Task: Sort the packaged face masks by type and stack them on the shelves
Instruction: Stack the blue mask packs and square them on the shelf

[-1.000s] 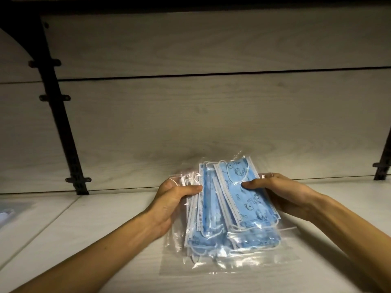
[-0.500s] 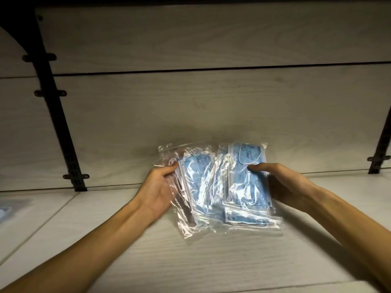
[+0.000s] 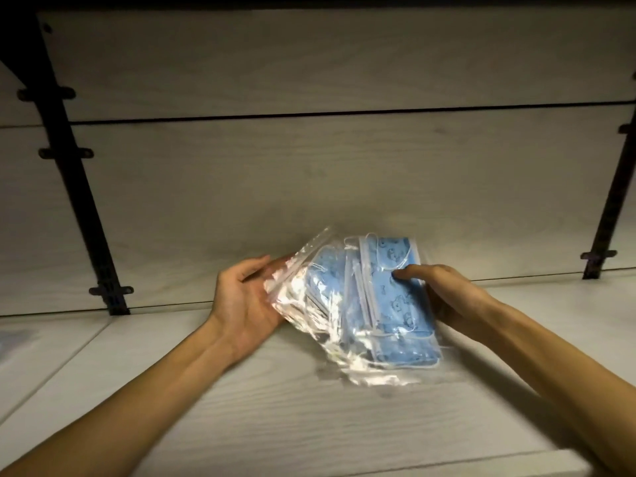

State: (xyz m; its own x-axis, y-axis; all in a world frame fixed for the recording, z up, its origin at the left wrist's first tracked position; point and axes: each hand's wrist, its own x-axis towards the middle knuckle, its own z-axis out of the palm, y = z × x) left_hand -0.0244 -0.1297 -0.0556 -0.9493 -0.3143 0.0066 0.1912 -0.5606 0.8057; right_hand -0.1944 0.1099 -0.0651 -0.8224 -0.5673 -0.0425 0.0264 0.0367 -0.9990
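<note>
A bundle of packaged face masks point(image 3: 378, 304), blue printed masks in clear plastic bags, is sitting between both hands over the middle of a pale wood-grain shelf point(image 3: 241, 407), toward its back edge; whether its lower end is touching the boards cannot be told. The left hand point(image 3: 246, 304) is lying palm up with fingers straight and relaxed, its fingertips touching the crinkled loose plastic at the bundle's left side, supporting rather than gripping. The right hand point(image 3: 444, 290) is lying over the bundle's right edge, its fingers reaching across the top mask and pressing on the printed blue face; the thumb is hidden behind the packs, so how firmly it is clasping cannot be told. The bundle is fanning slightly, tilting with its top toward the back panel point(image 3: 309, 166). Black metal uprights point(image 3: 79, 173) are standing at the shelf's left and right back corners.
</note>
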